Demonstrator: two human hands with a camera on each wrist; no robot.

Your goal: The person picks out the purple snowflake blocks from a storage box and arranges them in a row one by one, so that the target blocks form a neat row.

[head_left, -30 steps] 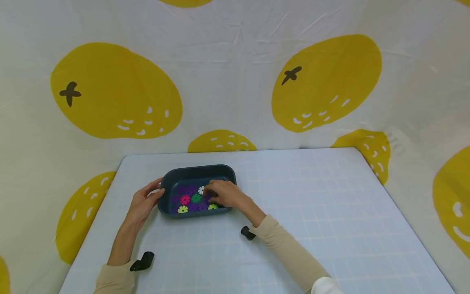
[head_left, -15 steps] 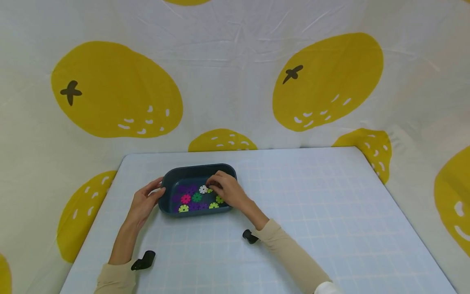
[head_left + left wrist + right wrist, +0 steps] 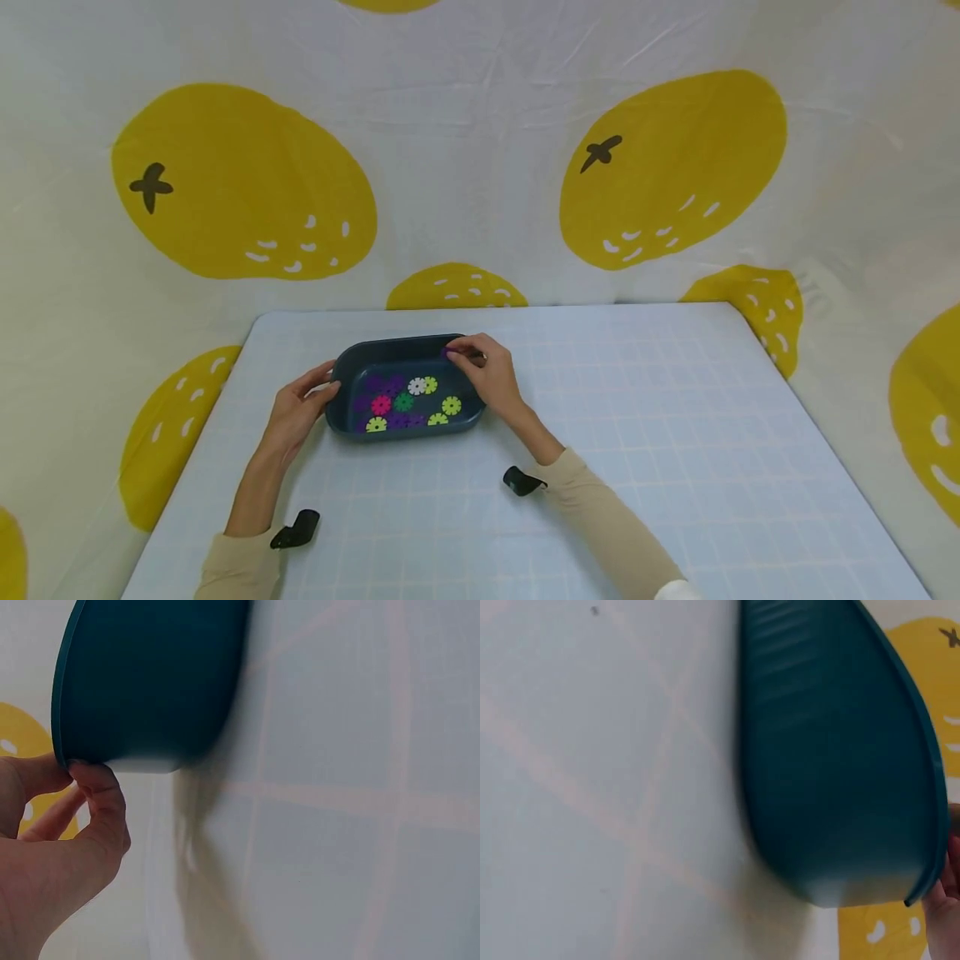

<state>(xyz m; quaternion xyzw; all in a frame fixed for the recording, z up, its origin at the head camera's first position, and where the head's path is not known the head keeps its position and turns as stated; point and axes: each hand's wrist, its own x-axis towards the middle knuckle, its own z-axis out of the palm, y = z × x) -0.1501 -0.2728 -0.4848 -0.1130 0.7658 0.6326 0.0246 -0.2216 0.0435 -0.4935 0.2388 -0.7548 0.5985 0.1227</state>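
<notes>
A dark teal plastic tray stands on the table, holding several flower-shaped plastic discs. Purple ones lie among a white disc, a pink disc, a green disc and several yellow-green ones. My left hand grips the tray's left end; in the left wrist view its thumb and fingers meet at the rim. Over the tray's right end, my right hand pinches a purple disc. The right wrist view shows the tray's outer wall and only part of that hand.
A pale blue checked cloth covers the table. Behind it hangs a white curtain printed with yellow fruit. Black wrist mounts stick out near both sleeves.
My right hand has risen from among the discs and moved right and back, bringing a purple disc over the tray's right end. The left hand keeps its grip.
</notes>
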